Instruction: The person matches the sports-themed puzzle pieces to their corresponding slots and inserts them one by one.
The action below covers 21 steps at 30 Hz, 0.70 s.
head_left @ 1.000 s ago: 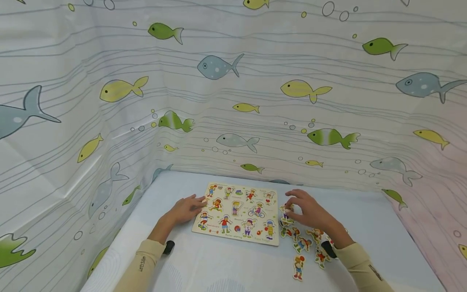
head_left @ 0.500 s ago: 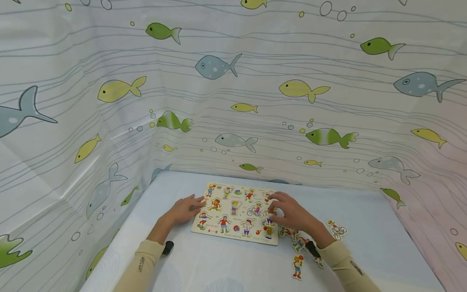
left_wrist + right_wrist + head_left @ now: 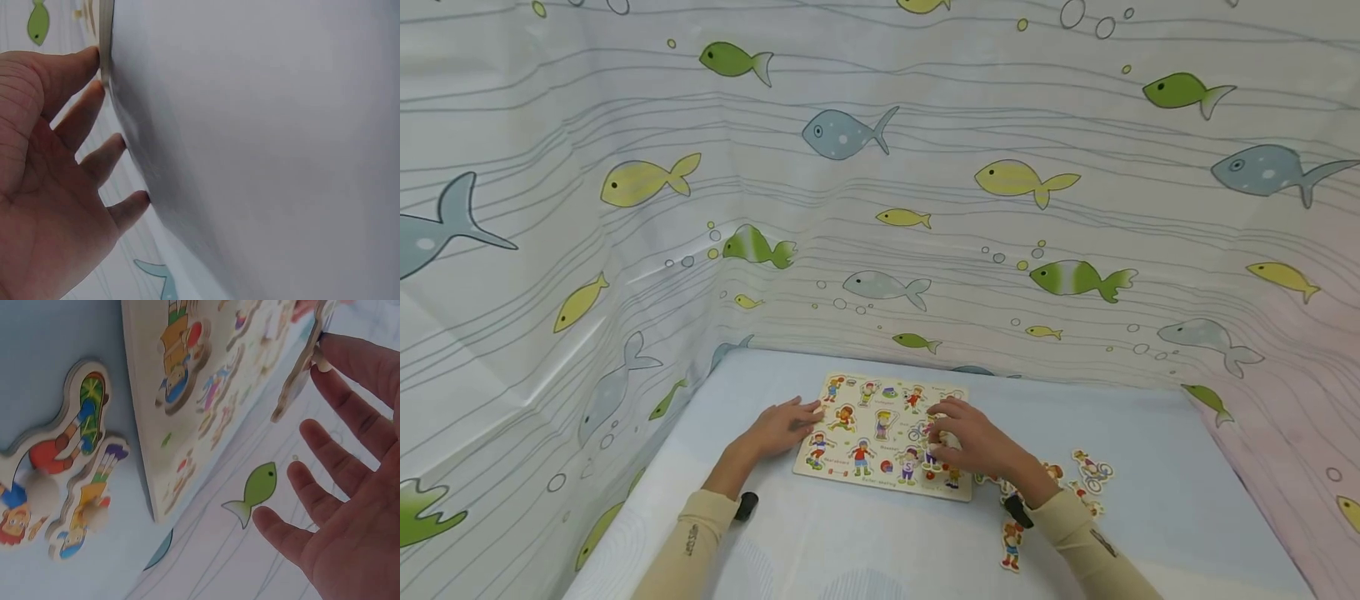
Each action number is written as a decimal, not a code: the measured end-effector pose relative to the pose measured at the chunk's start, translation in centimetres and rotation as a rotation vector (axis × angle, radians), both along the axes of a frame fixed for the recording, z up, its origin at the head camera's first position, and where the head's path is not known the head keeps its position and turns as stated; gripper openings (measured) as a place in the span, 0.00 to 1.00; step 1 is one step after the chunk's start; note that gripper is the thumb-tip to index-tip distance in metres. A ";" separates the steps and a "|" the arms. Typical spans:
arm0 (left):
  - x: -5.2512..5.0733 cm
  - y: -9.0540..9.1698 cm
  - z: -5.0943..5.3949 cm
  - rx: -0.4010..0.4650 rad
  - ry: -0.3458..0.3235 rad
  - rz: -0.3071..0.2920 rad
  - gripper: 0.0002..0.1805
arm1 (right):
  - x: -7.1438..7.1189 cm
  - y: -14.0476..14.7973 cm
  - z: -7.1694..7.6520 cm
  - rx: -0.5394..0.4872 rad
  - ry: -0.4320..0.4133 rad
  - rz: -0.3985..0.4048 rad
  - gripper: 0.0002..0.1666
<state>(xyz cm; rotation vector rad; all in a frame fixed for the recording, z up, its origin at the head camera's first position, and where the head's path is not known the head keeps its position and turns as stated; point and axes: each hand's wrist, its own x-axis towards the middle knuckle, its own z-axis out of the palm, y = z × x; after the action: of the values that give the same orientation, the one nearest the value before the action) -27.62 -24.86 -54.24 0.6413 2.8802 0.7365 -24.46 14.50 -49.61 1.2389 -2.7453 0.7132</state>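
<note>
A wooden puzzle board (image 3: pixel 865 450) with printed sports figures lies on the table in the head view. My left hand (image 3: pixel 784 429) touches its left edge with the fingertips. In the left wrist view, thumb and forefinger of that hand (image 3: pixel 50 187) meet the board's edge (image 3: pixel 106 37), and the other fingers rest against the table. Over the board's right part, my right hand (image 3: pixel 976 437) pinches a puzzle piece (image 3: pixel 931 457). The right wrist view has this piece (image 3: pixel 294 381) tilted above the board, its small knob (image 3: pixel 321 360) between thumb and forefinger.
Loose puzzle pieces lie right of the board, partly under the right forearm. Among them are a cyclist piece (image 3: pixel 1092 472), a figure with a ball (image 3: pixel 1011 546) and a skateboarder piece (image 3: pixel 56 450). A fish-print curtain (image 3: pixel 880 250) surrounds the table (image 3: pixel 850 550).
My right hand has carried the puzzle piece leftward from the loose pieces to over the board. The left hand has stayed at the board's left edge.
</note>
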 end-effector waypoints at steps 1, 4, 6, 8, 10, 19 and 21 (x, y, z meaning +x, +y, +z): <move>0.0 0.0 0.0 0.004 -0.001 -0.002 0.19 | -0.1 -0.2 -0.1 0.005 0.007 0.005 0.05; 0.0 -0.1 0.1 0.003 -0.001 0.000 0.19 | -0.3 -0.7 -0.4 0.038 0.005 0.010 0.06; 0.0 -0.1 0.1 0.000 0.002 -0.002 0.19 | -0.4 -1.0 -0.5 0.049 -0.006 0.020 0.06; 0.0 -0.1 0.2 -0.003 0.005 -0.002 0.19 | -0.4 -1.4 -0.6 0.050 -0.023 0.029 0.06; 0.0 -0.1 0.2 -0.003 0.004 0.000 0.19 | -0.5 -1.7 -0.6 0.047 -0.042 0.043 0.05; -0.2 -0.1 -0.1 -0.010 0.000 0.008 0.19 | -1.1 -2.6 -1.4 0.100 -0.088 0.035 0.05; -0.2 -0.1 -0.1 -0.007 -0.002 0.009 0.19 | -1.3 -2.7 -1.8 0.125 -0.083 0.023 0.06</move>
<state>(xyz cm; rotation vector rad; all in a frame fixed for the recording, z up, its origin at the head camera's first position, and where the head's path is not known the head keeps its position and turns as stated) -27.80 -24.95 -54.31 0.6273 2.8845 0.7275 -25.75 11.78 -51.40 1.2950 -2.8875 0.6165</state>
